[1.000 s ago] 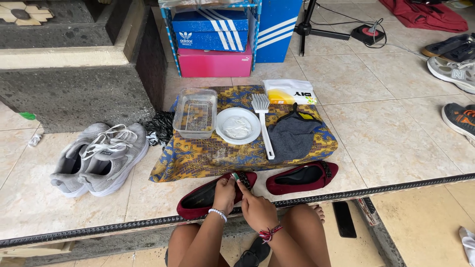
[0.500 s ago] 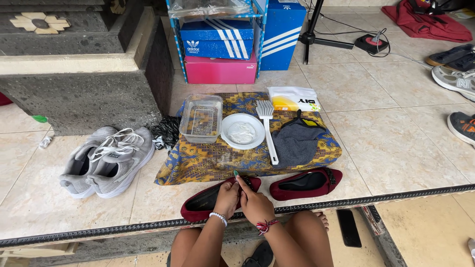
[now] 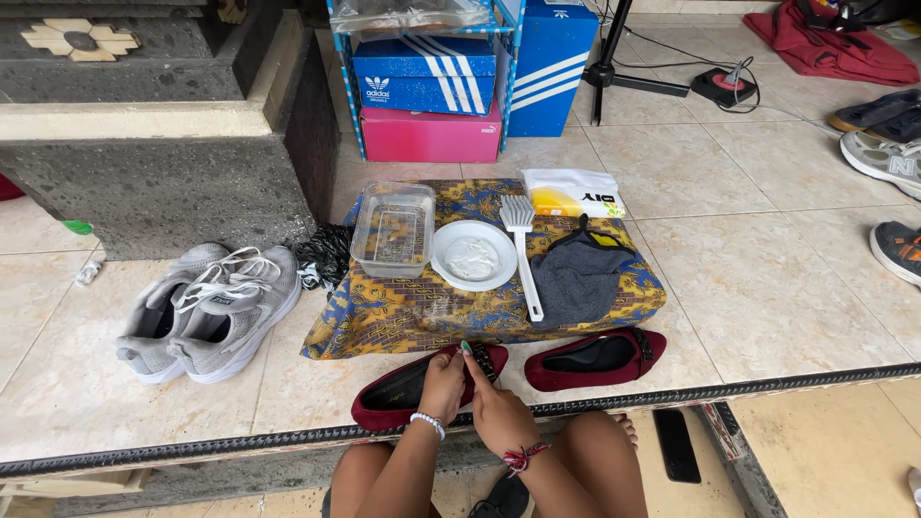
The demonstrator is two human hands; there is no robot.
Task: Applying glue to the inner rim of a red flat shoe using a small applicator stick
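Two dark red flat shoes lie at the front edge of the tiled step. My left hand (image 3: 443,382) and my right hand (image 3: 491,403) both rest on the left red shoe (image 3: 393,398), fingers gripping its toe end. The right red shoe (image 3: 595,357) lies apart to the right, untouched. Behind them a patterned yellow and blue cloth (image 3: 422,312) carries a clear plastic tub (image 3: 393,228), a white bowl (image 3: 473,256), a white brush (image 3: 521,245) and a grey cloth (image 3: 576,278).
A pair of grey sneakers (image 3: 206,307) sits at the left beside a stone plinth (image 3: 163,144). Blue and pink shoe boxes (image 3: 427,91) stand at the back. A white packet (image 3: 573,192), a black phone (image 3: 675,446) and other shoes (image 3: 887,153) lie to the right.
The view has shifted slightly. My hands stay on the left red shoe's toe, moved a little along it.
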